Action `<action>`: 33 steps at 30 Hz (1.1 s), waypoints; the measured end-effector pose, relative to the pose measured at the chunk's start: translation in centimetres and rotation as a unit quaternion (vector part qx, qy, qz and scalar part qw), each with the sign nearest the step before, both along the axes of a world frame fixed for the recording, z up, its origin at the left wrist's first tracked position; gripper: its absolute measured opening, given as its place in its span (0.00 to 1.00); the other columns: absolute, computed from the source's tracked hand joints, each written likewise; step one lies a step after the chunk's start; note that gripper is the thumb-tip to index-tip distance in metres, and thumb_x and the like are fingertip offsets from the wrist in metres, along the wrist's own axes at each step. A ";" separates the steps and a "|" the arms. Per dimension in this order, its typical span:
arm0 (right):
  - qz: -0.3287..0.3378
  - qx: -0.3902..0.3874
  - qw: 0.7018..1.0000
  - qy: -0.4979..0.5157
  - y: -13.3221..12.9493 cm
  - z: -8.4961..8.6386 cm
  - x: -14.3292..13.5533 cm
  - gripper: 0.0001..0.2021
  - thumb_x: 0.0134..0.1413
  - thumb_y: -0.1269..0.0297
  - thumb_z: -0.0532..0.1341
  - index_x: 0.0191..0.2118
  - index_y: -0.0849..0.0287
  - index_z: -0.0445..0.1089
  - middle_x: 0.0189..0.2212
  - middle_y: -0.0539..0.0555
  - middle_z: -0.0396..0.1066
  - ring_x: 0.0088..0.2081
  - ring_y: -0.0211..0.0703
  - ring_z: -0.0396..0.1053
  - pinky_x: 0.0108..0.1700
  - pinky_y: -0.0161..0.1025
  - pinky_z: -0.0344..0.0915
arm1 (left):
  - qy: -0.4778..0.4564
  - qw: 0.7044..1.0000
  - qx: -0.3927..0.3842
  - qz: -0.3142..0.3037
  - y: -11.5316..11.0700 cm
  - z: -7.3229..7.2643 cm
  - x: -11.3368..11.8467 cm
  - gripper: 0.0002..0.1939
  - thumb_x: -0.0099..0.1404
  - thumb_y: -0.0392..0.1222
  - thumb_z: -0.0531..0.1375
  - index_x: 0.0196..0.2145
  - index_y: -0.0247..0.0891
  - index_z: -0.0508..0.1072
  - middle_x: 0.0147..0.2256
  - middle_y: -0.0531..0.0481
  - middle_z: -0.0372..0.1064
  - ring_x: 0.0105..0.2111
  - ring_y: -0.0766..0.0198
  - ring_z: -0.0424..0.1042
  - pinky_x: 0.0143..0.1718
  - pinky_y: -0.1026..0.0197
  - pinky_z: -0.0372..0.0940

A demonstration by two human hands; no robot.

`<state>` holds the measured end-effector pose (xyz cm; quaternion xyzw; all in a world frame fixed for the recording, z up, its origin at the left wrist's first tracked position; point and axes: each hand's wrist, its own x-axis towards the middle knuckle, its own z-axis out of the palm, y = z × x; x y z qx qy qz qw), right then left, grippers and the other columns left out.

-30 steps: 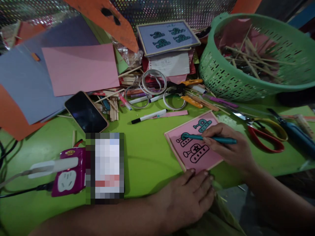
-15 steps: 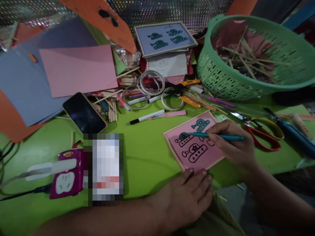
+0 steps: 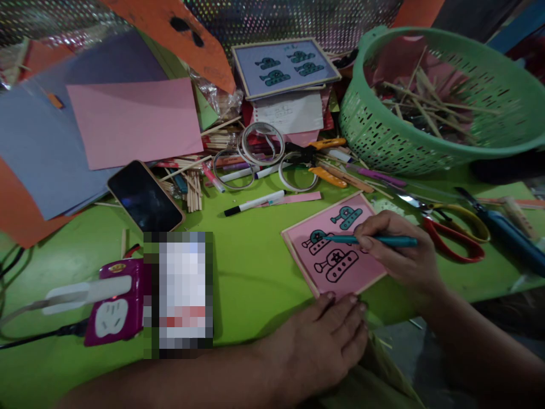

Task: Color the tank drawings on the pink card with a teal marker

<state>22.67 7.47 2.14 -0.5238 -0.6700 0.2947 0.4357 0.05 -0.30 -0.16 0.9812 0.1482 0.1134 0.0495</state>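
A pink card (image 3: 304,262) with a thin wooden frame lies on the green table, bearing black-outlined tank drawings. The upper right tank is coloured teal, and the upper left one is teal on its turret. My right hand (image 3: 395,255) grips a teal marker (image 3: 394,241), whose tip touches or hovers just over the upper left tank. At the card's lower edge rests my left hand (image 3: 326,338), palm down with fingers spread a little, holding nothing. Part of the drawing at the right is hidden behind my right hand.
Behind the card are tape rolls (image 3: 263,143), a white marker (image 3: 255,202) and orange-handled pliers (image 3: 327,176). Red-and-yellow scissors (image 3: 453,241) lie at right below a green basket (image 3: 383,136) of sticks. A phone (image 3: 146,197), a purple power strip (image 3: 114,301) and coloured paper (image 3: 136,125) are at left.
The marker tip has shifted slightly right and down on the upper left tank, and my right hand has tilted a little with it. My left hand has stayed in place.
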 end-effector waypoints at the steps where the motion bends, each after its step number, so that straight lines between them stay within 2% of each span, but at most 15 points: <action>1: 0.002 0.001 1.000 -0.003 0.0 0.1 -0.1 0.05 0.56 0.71 0.67 0.32 0.52 0.75 0.26 0.49 0.74 0.26 0.40 0.71 0.28 0.38 0.66 | 0.003 1.000 -0.001 0.000 0.0 0.0 0.0 0.22 0.79 0.39 0.51 0.65 0.38 0.71 0.67 0.45 0.67 0.66 0.56 0.67 0.66 0.51 0.58; 7: -0.005 -0.016 0.999 -0.030 0.2 0.5 -0.3 0.06 0.57 0.62 0.70 0.30 0.52 0.74 0.24 0.50 0.74 0.24 0.42 0.70 0.26 0.39 0.67 | -0.007 1.000 -0.001 0.007 -0.1 -0.1 0.1 0.22 0.79 0.39 0.51 0.65 0.38 0.71 0.68 0.45 0.66 0.66 0.56 0.67 0.66 0.51 0.58; 13: -0.015 -0.021 0.999 0.026 -0.2 -0.1 0.1 0.06 0.61 0.60 0.69 0.33 0.51 0.74 0.27 0.50 0.74 0.27 0.43 0.71 0.29 0.40 0.68 | 0.023 1.000 -0.011 -0.004 0.0 0.3 0.1 0.22 0.79 0.40 0.51 0.66 0.40 0.71 0.68 0.46 0.66 0.65 0.58 0.67 0.65 0.52 0.59; 18: -0.021 -0.024 0.997 0.067 -0.5 -0.6 0.4 0.04 0.61 0.60 0.69 0.37 0.52 0.75 0.28 0.49 0.74 0.26 0.40 0.69 0.26 0.37 0.65 | 0.018 1.000 -0.013 -0.006 0.1 0.3 0.1 0.22 0.80 0.38 0.49 0.66 0.39 0.71 0.67 0.46 0.67 0.66 0.57 0.67 0.65 0.51 0.59; 24: -0.008 -0.027 0.999 0.021 -0.2 0.1 -0.5 0.07 0.59 0.57 0.71 0.35 0.51 0.76 0.26 0.50 0.74 0.25 0.41 0.71 0.25 0.37 0.67 | 0.013 1.000 0.000 0.002 -0.3 0.0 0.2 0.23 0.80 0.38 0.48 0.66 0.40 0.70 0.68 0.47 0.65 0.67 0.56 0.66 0.66 0.50 0.57; 27: 0.023 -0.001 1.000 -0.006 -0.1 0.5 -1.1 0.05 0.57 0.61 0.71 0.33 0.51 0.76 0.26 0.50 0.76 0.25 0.42 0.73 0.26 0.38 0.70 | 0.020 1.000 -0.005 -0.002 -0.2 0.2 0.1 0.22 0.80 0.38 0.49 0.66 0.40 0.71 0.68 0.47 0.65 0.67 0.56 0.66 0.66 0.50 0.58; 33: 0.049 -0.002 0.998 -0.044 -0.1 0.7 -1.7 0.04 0.57 0.64 0.70 0.32 0.51 0.76 0.24 0.50 0.76 0.24 0.42 0.73 0.25 0.37 0.70 | 0.011 1.000 -0.015 0.000 0.1 0.5 0.2 0.22 0.79 0.38 0.50 0.65 0.39 0.71 0.68 0.46 0.66 0.66 0.56 0.67 0.64 0.51 0.60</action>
